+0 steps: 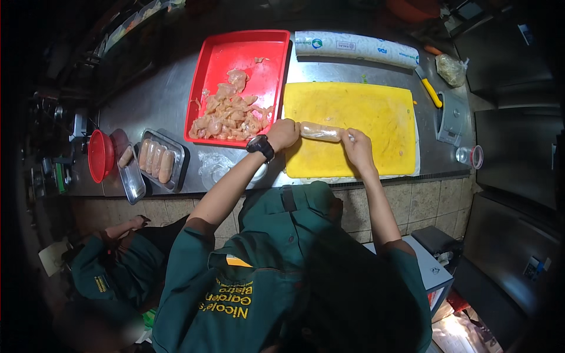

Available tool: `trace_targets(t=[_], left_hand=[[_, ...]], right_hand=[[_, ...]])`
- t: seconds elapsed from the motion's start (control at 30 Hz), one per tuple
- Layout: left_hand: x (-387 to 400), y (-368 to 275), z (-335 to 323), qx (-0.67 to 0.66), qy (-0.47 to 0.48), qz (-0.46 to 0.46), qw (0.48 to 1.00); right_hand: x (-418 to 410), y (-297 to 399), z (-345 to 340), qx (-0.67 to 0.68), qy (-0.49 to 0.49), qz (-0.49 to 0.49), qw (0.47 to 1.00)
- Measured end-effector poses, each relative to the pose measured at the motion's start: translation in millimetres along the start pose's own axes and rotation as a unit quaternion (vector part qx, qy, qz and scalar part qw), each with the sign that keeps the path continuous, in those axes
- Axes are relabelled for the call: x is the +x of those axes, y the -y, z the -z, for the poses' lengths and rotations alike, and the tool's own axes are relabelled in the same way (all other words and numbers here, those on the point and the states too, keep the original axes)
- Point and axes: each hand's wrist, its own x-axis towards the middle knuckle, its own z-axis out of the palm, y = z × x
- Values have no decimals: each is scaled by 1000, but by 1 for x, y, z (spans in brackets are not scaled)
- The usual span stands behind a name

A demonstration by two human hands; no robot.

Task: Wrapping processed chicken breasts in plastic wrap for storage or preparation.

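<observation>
A plastic-wrapped roll of pale meat [321, 132] lies level over the near half of a yellow cutting board [353, 106]. At its left end my left hand [284, 133] grips the wrap, with a dark watch [261, 148] on the wrist. The fingers of my right hand [358, 146] pinch the wrap at the other end. Left of the board, a red tray [240, 48] holds a heap of raw meat pieces [229, 112], which look like chicken.
Wrapped rolls [156, 161] lie in a metal tray [178, 154], beside a smaller metal pan [133, 189] and red bowl [100, 155]. A cling-film roll box [356, 48], yellow-handled knife [431, 92] and scale [454, 117] stand around the board. A co-worker [123, 264] is at lower left.
</observation>
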Motion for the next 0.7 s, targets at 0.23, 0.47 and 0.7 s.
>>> trace_targets(t=[0.23, 0.47, 0.7], left_hand=[[-16, -34, 12, -4, -197, -65, 978], [-16, -32, 29, 1, -212, -125, 969], [-21, -43, 15, -48, -211, -132, 967]], right_hand=[[1, -3, -14, -19, -126, 153, 980], [1, 5, -19, 29, -89, 102, 990], [-10, -4, -24, 0, -92, 195, 977]])
